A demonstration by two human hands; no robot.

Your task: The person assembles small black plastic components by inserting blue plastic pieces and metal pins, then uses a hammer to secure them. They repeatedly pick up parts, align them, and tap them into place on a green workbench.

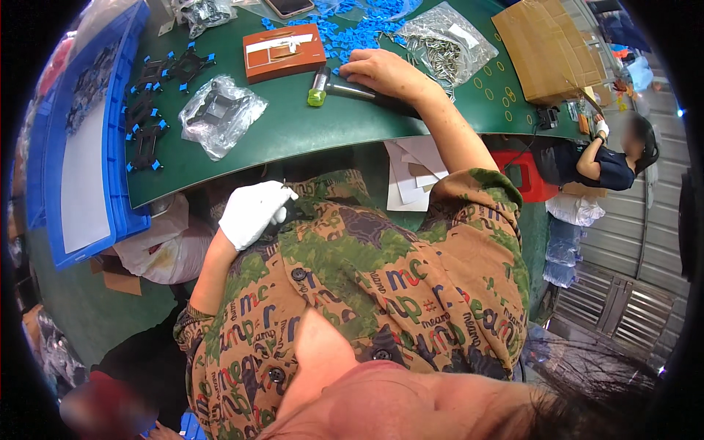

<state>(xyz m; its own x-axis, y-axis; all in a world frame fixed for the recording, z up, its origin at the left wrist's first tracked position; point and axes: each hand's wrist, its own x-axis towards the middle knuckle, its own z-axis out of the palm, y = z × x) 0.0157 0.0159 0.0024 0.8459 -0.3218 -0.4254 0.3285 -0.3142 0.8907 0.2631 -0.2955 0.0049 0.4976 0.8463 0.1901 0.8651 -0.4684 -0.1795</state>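
Note:
My left hand (253, 213), in a white glove, is closed at my lap. It grips a dark part (295, 213), mostly hidden against my camouflage-patterned shirt; a small thin tip shows above the fingers. My bare right hand (383, 73) reaches across the green table to the near edge of a pile of small blue plastic pieces (359, 33). Its fingers are curled down with the tips together, and whatever they pinch is hidden. Below that hand lies a hammer (350, 89) with a yellow-green face, its dark handle running under my wrist.
A reddish-brown box (284, 53) stands beside the pile. Several black brackets with blue-capped corners (149, 143) lie left, near a bagged bracket (218, 114) and a blue bin (117, 220). Right are a bag of metal screws (444, 51), rubber rings, a carton (546, 51) and a co-worker.

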